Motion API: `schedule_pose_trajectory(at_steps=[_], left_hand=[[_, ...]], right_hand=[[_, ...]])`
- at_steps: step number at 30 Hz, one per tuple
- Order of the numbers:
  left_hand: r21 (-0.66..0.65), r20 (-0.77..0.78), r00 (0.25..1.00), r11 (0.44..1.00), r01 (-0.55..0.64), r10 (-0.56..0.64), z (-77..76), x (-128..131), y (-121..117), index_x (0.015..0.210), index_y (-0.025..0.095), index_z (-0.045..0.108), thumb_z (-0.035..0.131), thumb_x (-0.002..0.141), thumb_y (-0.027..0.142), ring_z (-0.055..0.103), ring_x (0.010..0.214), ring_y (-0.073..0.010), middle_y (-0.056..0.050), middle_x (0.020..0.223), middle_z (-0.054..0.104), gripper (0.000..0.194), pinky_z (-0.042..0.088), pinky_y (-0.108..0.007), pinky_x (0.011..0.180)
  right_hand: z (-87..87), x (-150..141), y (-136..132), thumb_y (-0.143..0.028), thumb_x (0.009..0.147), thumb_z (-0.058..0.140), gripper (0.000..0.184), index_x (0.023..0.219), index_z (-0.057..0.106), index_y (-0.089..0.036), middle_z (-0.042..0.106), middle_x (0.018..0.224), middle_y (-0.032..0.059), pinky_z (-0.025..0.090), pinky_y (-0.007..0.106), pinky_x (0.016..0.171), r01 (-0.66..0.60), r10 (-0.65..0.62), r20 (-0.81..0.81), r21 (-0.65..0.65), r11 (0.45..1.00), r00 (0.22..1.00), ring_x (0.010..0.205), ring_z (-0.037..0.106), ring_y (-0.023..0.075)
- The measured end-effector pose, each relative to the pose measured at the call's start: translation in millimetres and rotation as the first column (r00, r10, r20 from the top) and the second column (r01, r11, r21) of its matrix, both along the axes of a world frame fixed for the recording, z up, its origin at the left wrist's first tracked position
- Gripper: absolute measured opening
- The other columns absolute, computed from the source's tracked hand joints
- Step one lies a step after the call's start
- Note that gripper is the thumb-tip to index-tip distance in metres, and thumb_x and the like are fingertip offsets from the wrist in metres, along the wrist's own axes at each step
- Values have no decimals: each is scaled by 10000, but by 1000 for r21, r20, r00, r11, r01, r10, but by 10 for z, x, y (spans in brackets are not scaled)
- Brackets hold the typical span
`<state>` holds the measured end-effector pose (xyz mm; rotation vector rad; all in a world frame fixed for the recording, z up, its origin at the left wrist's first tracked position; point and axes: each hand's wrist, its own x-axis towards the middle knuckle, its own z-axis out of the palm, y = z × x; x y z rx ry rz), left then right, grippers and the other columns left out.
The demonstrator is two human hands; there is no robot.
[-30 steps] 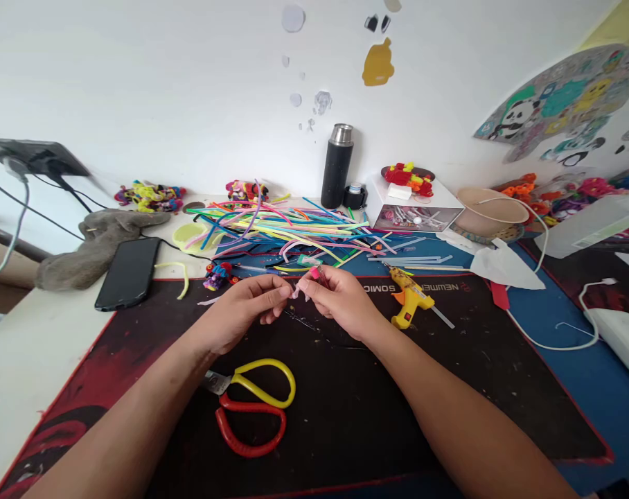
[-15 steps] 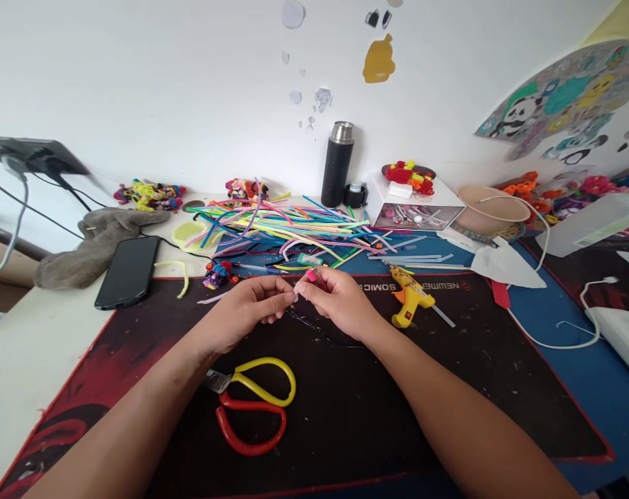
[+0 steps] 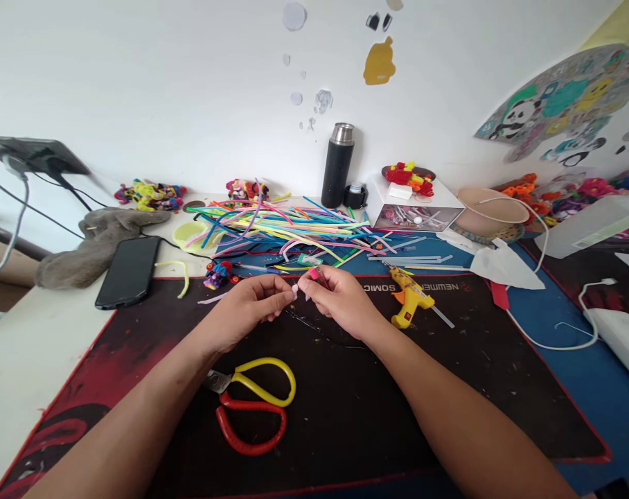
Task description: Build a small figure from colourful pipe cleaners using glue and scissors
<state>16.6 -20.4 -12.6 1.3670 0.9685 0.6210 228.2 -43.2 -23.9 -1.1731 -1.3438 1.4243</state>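
Observation:
Above the dark desk mat (image 3: 335,402), my left hand (image 3: 257,301) is closed in a pinch on a small pale pipe cleaner piece (image 3: 294,290). Close beside it, my right hand (image 3: 340,294) is closed around a small pink-tipped item (image 3: 313,274), mostly hidden by the fingers. The fingertips of both hands nearly meet. A pale strip (image 3: 210,299) shows left of my left hand; whether it joins the held piece I cannot tell. Scissors (image 3: 260,402) with one yellow and one red handle lie nearer me. Right of my right hand rests a yellow glue gun (image 3: 412,298).
Behind the hands lies a heap of colourful pipe cleaners (image 3: 283,229). A black thermos (image 3: 338,166) and a white box (image 3: 413,208) stand near the wall. A phone (image 3: 127,272) lies at left, glue sticks (image 3: 418,260) and a white cable (image 3: 553,344) at right.
The pale piece shows a little more between my fingertips, and the pink-tipped item has turned slightly in my right hand. Scissors and glue gun have stayed in place.

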Motion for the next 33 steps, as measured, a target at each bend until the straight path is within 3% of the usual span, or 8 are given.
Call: schedule_pose_trajectory(at_steps=[8,12,20,26,33], left_hand=[[96,-97,994,993,62,-53,18,6,-16,876,196,707,779,878,606,493,667,-139,30,750,601,416,386,-265,629],[197,-218,976,980,32,12,29,16,-12,881,200,708,700,912,589,536,692,-165,4,795,669,390,414,-291,667],[485,-490,857,867,112,163,-59,134,18,783,237,738,650,906,433,661,873,-287,-70,869,787,247,471,-410,839],[573,-573,786,799,184,230,-207,184,31,777,235,753,677,922,334,675,927,-310,-76,880,792,191,464,-439,877],[564,-623,752,789,242,215,-234,182,66,793,229,727,665,957,346,673,897,-301,-70,871,784,210,443,-420,835]], right_hand=[[49,-3,-11,-524,953,746,362,842,598,-213,464,626,-58,303,268,548,-2,-2,116,33,999,993,549,407,113],[25,9,11,-529,940,747,365,843,593,-213,459,646,-60,281,265,525,12,-14,92,21,1000,996,533,373,104],[-6,23,34,-570,888,800,394,893,631,-215,455,672,-67,249,259,482,43,-43,15,-11,999,999,518,330,100],[10,20,31,-593,873,803,424,860,599,-222,434,670,-68,251,268,498,45,-45,11,1,999,999,539,325,109],[24,35,26,-553,930,735,358,904,617,-217,474,684,-58,279,272,525,39,-40,60,23,999,997,558,390,120]])
